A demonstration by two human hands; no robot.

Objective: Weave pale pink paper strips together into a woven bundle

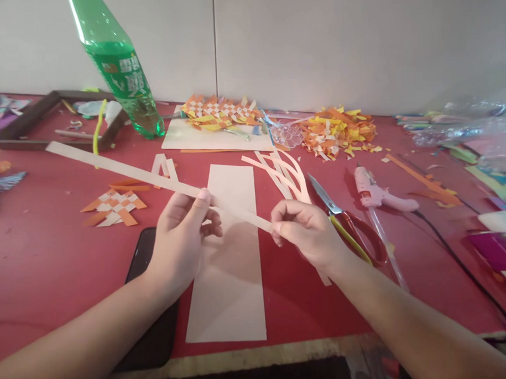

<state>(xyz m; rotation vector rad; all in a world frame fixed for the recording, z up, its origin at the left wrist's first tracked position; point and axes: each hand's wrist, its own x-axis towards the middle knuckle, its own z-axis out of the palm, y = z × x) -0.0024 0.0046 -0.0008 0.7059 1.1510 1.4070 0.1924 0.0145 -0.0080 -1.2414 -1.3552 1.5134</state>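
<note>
A long pale paper strip [125, 167] slants across the view, held up above the table by both hands. My left hand [183, 226] pinches it near the middle between thumb and fingers. At its lower right end, my right hand [305, 230] has it between thumb and forefinger. Beneath lies a pale rectangular sheet of paper [228, 299]. Several loose paper strips [289, 177] curl beyond and under my right hand. Scissors [347, 226] with red and yellow handles lie just right of that hand. Left of the sheet is a black phone [140, 252], partly hidden by my left arm.
A green bottle [124, 74] stands at the back left by a dark frame [51, 144]. A woven orange-and-white paper fish [115, 207] lies at left. A pink glue gun [377, 194] with its cord sits at right. Orange paper pieces [338, 131] are heaped behind.
</note>
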